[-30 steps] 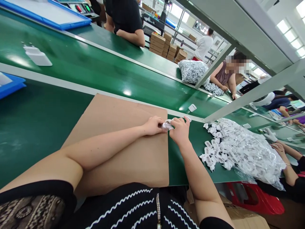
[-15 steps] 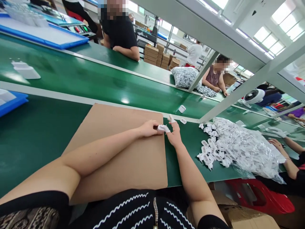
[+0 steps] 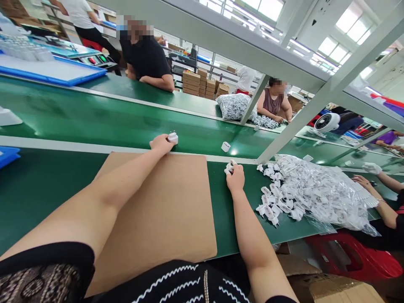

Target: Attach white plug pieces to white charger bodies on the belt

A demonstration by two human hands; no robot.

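Observation:
My left hand [image 3: 161,144] is closed on a white plug-in charger [image 3: 172,138], its two pins pointing up, over the green belt just past the cardboard sheet [image 3: 160,202]. To the right of that sheet, my right hand [image 3: 236,179] has its fingers bent round a small white plug cover [image 3: 228,168] at the table's edge strip. White coverings on its fingertips partly blend with the piece. A white charger housing [image 3: 225,146] lies on the belt beyond my right hand.
Loose white plug covers [image 3: 271,202] spill from a clear plastic bag [image 3: 325,193] on the right. A slanted metal post [image 3: 284,132] rises beyond them. At left are a blue tray [image 3: 9,155] and another charger [image 3: 9,117]. A co-worker's hands [image 3: 366,181] are at the far right.
My hands have parted. The left carried the charger away to the upper left, over the belt; the right closed round the plug cover lying near the strip. The camera view has shifted somewhat.

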